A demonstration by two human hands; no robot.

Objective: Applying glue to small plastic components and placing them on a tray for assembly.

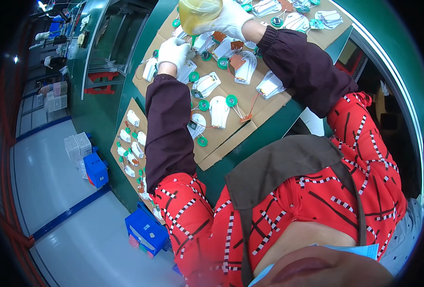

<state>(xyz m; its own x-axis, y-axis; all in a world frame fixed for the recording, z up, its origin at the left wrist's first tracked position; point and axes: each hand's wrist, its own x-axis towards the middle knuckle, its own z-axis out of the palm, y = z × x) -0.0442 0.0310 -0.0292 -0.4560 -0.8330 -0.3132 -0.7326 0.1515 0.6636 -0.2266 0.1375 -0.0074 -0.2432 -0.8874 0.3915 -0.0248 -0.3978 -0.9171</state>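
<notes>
My right hand [232, 20], in a white glove, grips a yellowish translucent bottle [195, 15] at the top edge of the head view, held above the cardboard. To its left, my left hand [173, 52], gloved in white too, is bent over the white plastic housings with its fingers drawn together. What those fingers hold, if anything, is hidden. Around both hands, several white housings [219, 112] lie on a cardboard sheet [221, 143], with round green-rimmed parts [231, 100] joined to them by thin wires. Small brown boards [236, 61] lie among them.
The cardboard rests on a green tabletop [281, 125]. A second cardboard sheet with more white housings [133, 118] lies to the left. Blue bins [147, 228] and stacked clear crates [78, 148] stand beyond the table on the left. A white-edged frame [389, 62] runs along the right.
</notes>
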